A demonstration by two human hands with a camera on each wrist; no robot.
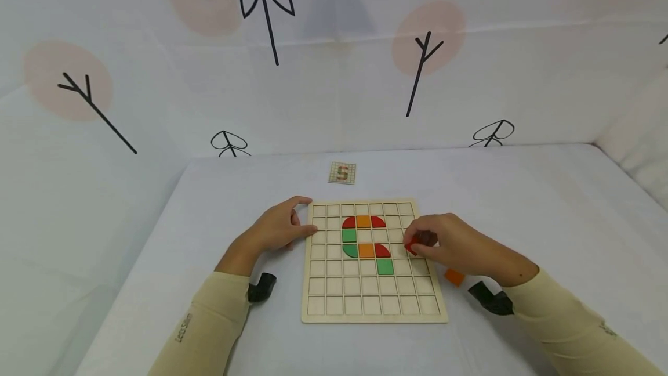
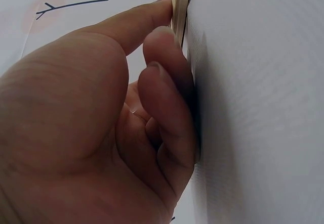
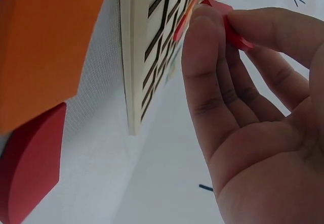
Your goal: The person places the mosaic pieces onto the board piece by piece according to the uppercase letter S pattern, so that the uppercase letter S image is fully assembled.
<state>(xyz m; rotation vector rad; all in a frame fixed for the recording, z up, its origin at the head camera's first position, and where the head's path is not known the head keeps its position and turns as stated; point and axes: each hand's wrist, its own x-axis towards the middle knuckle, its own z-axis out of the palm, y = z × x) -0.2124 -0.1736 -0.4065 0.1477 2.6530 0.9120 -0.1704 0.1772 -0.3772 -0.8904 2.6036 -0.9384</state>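
A wooden grid board [image 1: 334, 304] lies on the table. On it, a red quarter-round, an orange square [image 1: 363, 221] and another red quarter-round form the upper row. Below the left one sit a green square [image 1: 349, 235] and a green quarter-round [image 1: 350, 250], followed by orange and red tiles, with a green square [image 1: 385, 266] under the red. My left hand [image 1: 276, 226] touches the board's left edge with thumb and index finger; its other fingers bend inward. Over the board's right side my right hand [image 1: 453, 243] pinches a red tile [image 3: 238, 40] between thumb and fingertips, partly covering it.
Beyond the board lies a small pattern card [image 1: 342, 173] with an S-shaped figure on a grid. Right of the board, an orange tile [image 1: 455, 277] rests on the white cloth. Beside it in the right wrist view is a red round-edged tile [image 3: 38, 158].
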